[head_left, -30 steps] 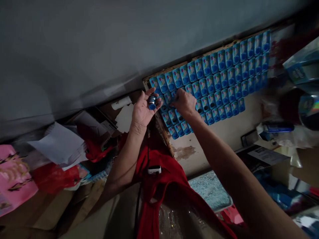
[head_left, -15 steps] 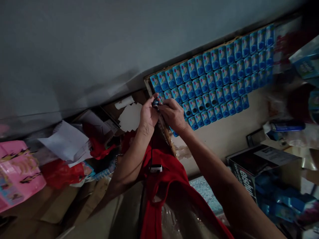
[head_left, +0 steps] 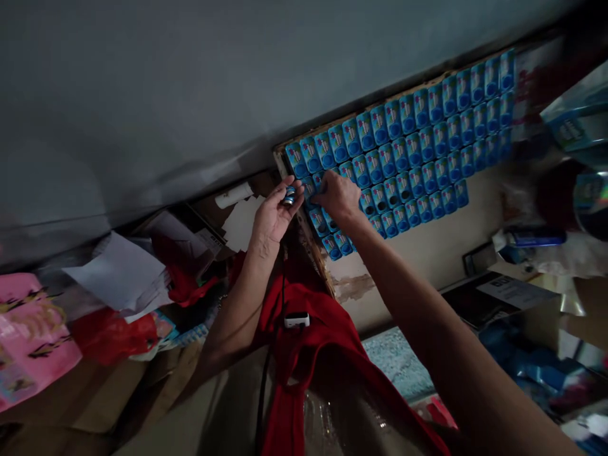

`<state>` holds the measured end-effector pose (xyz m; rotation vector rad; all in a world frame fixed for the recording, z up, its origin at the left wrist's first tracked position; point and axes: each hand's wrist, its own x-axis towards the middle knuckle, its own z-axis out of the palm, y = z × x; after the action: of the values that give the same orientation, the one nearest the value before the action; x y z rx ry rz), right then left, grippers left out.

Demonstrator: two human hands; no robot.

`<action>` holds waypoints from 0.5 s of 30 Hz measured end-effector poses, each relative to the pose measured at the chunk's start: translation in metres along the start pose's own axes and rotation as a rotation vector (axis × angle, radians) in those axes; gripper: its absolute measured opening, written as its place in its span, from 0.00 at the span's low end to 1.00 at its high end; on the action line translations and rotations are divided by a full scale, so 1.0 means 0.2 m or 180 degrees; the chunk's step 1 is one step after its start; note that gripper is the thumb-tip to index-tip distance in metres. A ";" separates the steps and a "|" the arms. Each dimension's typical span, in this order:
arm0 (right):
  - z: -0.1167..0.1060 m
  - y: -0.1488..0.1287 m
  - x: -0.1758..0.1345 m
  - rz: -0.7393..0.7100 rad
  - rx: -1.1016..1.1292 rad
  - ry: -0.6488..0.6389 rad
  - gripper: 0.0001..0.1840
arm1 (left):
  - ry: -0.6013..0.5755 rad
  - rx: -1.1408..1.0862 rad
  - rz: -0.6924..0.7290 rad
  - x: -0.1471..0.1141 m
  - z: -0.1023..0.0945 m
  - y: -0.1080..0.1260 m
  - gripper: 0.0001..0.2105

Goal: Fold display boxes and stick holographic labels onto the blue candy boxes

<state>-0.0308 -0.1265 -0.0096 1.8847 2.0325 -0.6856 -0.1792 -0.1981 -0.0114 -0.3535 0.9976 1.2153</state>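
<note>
From the head camera, see small shiny round pieces (head_left: 289, 196) held between the curled fingers of the left hand (head_left: 272, 217), near one edge of a worn, peeling board (head_left: 427, 247). Note the right hand (head_left: 338, 196) bent down over the blue packs (head_left: 399, 153), fingertips hidden (cannot tell whether closed on anything). Expect light, hard, slippery pieces; pinch by the rims. Notice glossy, round-cornered packs in neat rows.

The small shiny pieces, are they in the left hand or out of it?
In: the small shiny pieces are held in the left hand, between its curled fingers and thumb.
</note>
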 end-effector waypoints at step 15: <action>0.14 0.01 -0.45 0.0061 0.3842 0.0848 0.17 | 0.0262 0.0493 -0.0048 -0.15 0.16 -0.27 0.08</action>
<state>-0.0233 -0.2170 0.0124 2.6457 1.8405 -2.0762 -0.1176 -0.2135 0.0156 -0.2903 1.1508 1.1093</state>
